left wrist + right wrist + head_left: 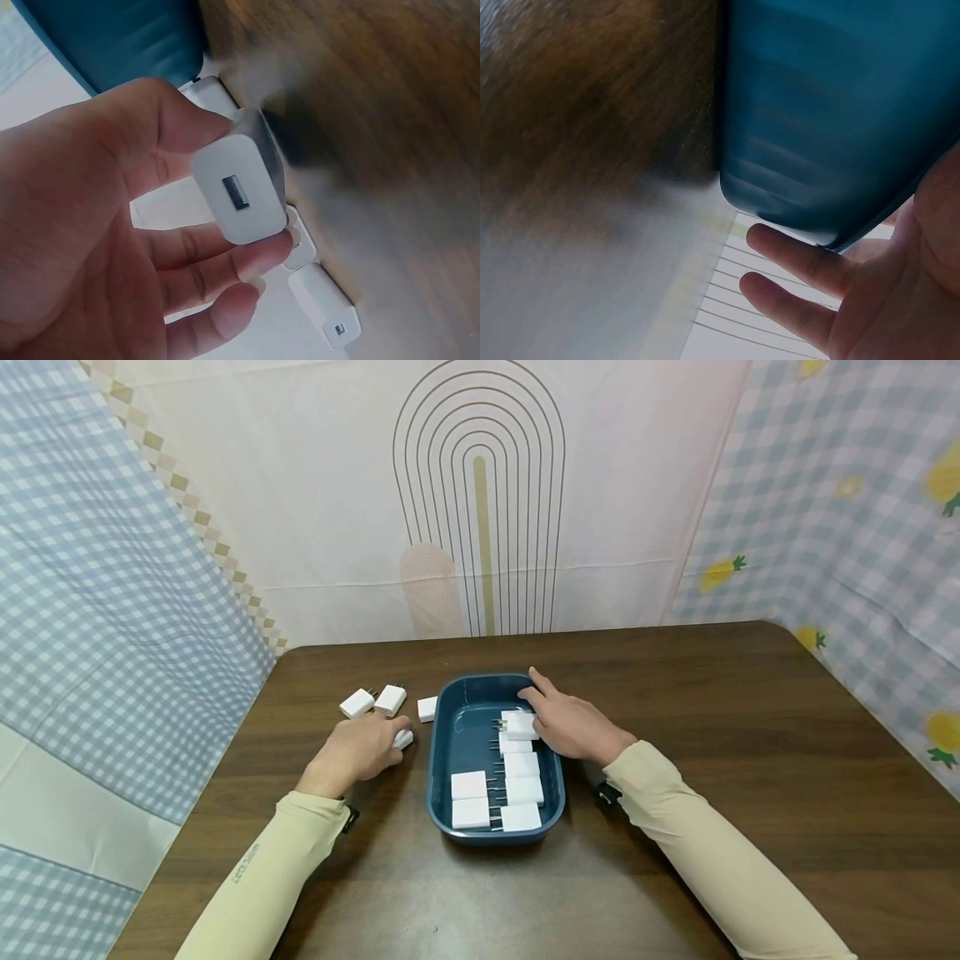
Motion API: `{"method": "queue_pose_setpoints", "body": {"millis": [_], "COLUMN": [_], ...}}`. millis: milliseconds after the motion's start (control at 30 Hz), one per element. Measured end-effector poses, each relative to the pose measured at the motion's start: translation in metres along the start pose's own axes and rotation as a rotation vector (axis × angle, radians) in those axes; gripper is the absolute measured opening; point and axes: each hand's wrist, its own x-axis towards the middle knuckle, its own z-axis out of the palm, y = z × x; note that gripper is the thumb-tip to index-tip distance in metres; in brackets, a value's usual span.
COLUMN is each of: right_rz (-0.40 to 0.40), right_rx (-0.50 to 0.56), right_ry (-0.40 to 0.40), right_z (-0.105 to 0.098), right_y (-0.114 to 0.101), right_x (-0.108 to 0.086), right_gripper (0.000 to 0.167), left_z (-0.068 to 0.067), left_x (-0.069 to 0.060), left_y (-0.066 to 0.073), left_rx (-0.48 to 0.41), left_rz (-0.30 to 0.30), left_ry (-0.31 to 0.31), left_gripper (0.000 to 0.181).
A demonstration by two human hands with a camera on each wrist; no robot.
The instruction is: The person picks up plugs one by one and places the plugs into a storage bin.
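The left hand pinches a white charger plug between thumb and fingers, its USB port facing the left wrist camera. To the right of it stands a blue tray holding a column of white plugs along its right side and two more at the lower left. At the tray's upper right rim is the right hand, fingers extended, some outside the wall; whether it grips the rim is unclear.
Two white plugs lie just beyond the left hand, and another lies against the tray's left side. All rest on a brown wooden table. Patterned cloths hang behind and at both sides.
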Motion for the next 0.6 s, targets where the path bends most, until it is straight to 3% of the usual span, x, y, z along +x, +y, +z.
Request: {"method": "queue_pose_setpoints", "body": {"millis": [233,600], "right_rz": [-0.007,0.002], "right_rx": [-0.003,0.008], "right_ry": [0.003,-0.01], "right_z": [0.0,-0.001], "right_y": [0.0,-0.001], "right_x": [-0.001,-0.001], "right_gripper": [0.047,0.047], "left_z": [-0.006,-0.012], "left_x": [-0.004,-0.007], "left_y": [0.002,0.008], "left_rx": [0.045,0.065], "left_rz": [0.011,0.03], "left_ry": [0.066,0.229], "left_gripper": [0.028,0.029]}}
